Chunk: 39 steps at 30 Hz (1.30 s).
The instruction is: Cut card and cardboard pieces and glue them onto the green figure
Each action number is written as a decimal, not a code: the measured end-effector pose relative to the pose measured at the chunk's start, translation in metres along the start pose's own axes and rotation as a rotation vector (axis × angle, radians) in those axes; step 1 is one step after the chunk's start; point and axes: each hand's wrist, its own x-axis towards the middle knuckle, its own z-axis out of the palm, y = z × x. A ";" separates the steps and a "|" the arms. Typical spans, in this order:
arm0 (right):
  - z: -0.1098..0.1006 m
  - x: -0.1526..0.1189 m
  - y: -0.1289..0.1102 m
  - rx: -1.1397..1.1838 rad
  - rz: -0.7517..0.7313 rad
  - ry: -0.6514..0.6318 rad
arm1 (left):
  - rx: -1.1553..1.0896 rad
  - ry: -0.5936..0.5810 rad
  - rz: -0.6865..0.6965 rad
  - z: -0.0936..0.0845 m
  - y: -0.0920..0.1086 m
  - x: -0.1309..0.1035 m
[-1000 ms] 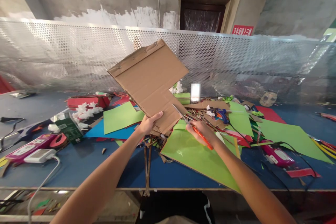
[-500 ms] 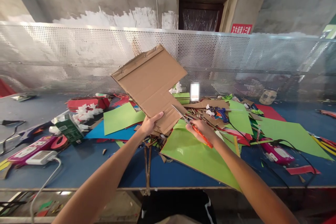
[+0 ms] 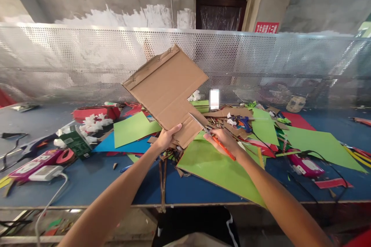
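Note:
A large brown cardboard piece (image 3: 168,88), tilted and narrower toward its lower end, is held up above the table. My left hand (image 3: 169,136) grips its lower left edge, thumb on the face. My right hand (image 3: 222,141) is closed round scissors with orange handles (image 3: 223,147). The scissor blades lie at the cardboard's lower right part, one blade showing across its face. Beneath my right hand lies a big light green sheet (image 3: 220,170) on the table. Cardboard scraps are heaped behind it.
The blue table (image 3: 101,185) carries a blue glue gun (image 3: 245,123), a green box (image 3: 75,141), a white adapter (image 3: 46,173) with a cable, a red case (image 3: 95,114) and green sheets (image 3: 130,129). A perforated metal screen (image 3: 87,65) stands behind.
The view has tipped slightly downward. Both hands keep their holds on the cardboard and the scissors, with hardly any visible movement between them.

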 end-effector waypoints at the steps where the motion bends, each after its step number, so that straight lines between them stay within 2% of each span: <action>1: 0.000 0.000 0.000 0.001 -0.007 0.007 | -0.004 0.002 -0.001 0.000 0.000 0.000; 11: -0.007 0.005 0.011 0.086 -0.056 -0.047 | -0.037 -0.056 0.035 0.004 0.004 0.006; 17: -0.014 0.005 0.023 0.041 -0.079 -0.125 | -0.060 0.036 0.082 -0.006 0.016 0.014; 24: -0.013 0.001 0.020 0.025 -0.098 -0.169 | 0.055 0.012 0.094 -0.014 0.020 0.009; 31: -0.012 -0.002 0.008 0.015 -0.073 -0.140 | 0.090 -0.008 0.088 -0.016 0.020 0.008; 39: -0.003 0.000 0.005 0.000 -0.020 -0.061 | 0.050 -0.009 0.091 -0.014 0.019 0.009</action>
